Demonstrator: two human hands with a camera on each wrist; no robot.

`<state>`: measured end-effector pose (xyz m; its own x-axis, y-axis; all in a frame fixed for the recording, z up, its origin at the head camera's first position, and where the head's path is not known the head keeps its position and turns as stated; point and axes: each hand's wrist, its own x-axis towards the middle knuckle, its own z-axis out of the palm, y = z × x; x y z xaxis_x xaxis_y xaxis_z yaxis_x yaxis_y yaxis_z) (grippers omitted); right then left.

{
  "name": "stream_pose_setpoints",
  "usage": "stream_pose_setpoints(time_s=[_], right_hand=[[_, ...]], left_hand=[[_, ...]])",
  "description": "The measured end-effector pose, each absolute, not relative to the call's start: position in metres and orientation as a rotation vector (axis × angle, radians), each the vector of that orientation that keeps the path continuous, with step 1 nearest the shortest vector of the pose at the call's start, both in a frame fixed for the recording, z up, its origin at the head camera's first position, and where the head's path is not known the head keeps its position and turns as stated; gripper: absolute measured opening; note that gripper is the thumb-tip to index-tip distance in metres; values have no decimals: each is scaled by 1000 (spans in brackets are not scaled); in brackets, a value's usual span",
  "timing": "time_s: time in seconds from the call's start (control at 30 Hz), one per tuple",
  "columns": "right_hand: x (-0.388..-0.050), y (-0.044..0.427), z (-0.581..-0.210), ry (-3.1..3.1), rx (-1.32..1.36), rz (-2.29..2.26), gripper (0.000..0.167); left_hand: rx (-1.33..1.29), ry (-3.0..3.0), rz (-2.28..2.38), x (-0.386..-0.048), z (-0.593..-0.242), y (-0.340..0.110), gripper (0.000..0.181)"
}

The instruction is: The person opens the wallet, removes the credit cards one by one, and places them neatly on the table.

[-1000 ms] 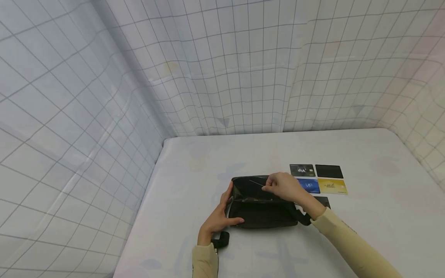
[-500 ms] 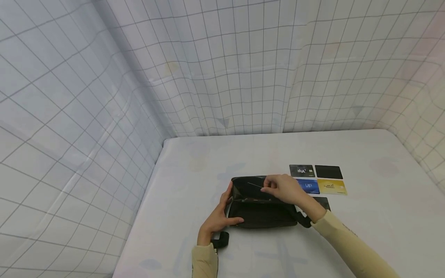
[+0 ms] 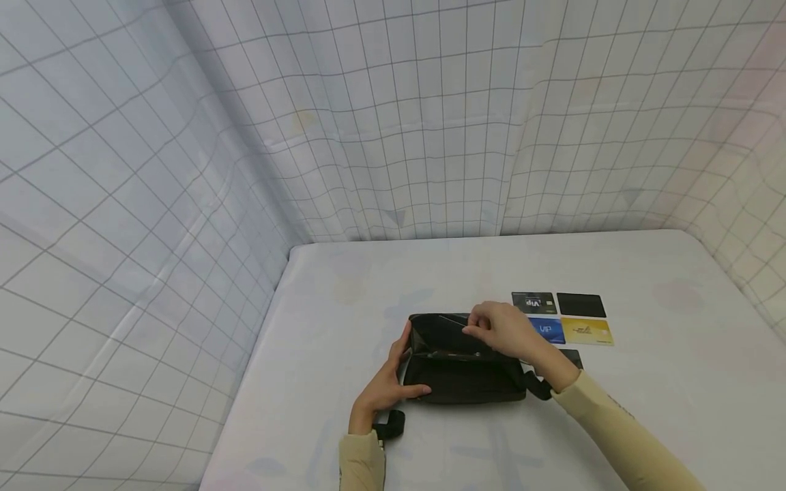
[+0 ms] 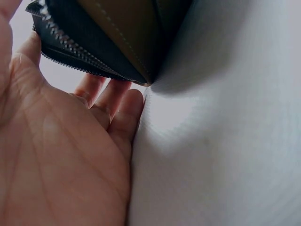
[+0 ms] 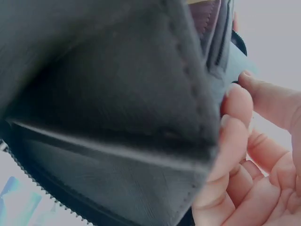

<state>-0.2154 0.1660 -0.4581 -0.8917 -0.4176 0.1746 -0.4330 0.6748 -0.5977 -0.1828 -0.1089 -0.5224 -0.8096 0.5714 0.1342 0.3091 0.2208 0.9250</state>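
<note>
A black zip wallet [image 3: 464, 382] stands open on the table, its folds spread. My left hand [image 3: 382, 389] grips its left end, thumb on the near side and fingers behind. In the left wrist view, fingers of that hand [image 4: 70, 136] lie against the wallet's toothed zip edge [image 4: 80, 54]. Over the wallet's back section, my right hand [image 3: 503, 331] pinches a thin card [image 3: 452, 320], seen nearly edge-on. The right wrist view shows the hand [image 5: 263, 160] beside a dark wallet fold [image 5: 127, 89], with the pale bluish card [image 5: 239, 63] at thumb and finger.
Right of the wallet lie a dark VIP card [image 3: 534, 303], a black card [image 3: 580, 305], a blue card [image 3: 549, 330] and a yellow card [image 3: 586, 331]. Another dark card [image 3: 572, 357] is partly behind my right wrist. Gridded white curtains [image 3: 430, 136] surround the table [image 3: 344, 293].
My right hand has dipped slightly and risen again with the pinched card, staying over the wallet. My left hand has kept its grip.
</note>
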Motion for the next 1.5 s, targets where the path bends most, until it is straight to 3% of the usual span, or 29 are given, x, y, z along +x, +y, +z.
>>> stream_pose_setpoints(time_s=[0.63,1.5], right_hand=[[-216,174,-452,-2887,736,1116,16],[-217,192,-446,-2911,639,1739,25]], left_hand=[[843,2256,1632,-182,-522,-109,110],[830,2246,1625,-183,-521,-109,111]])
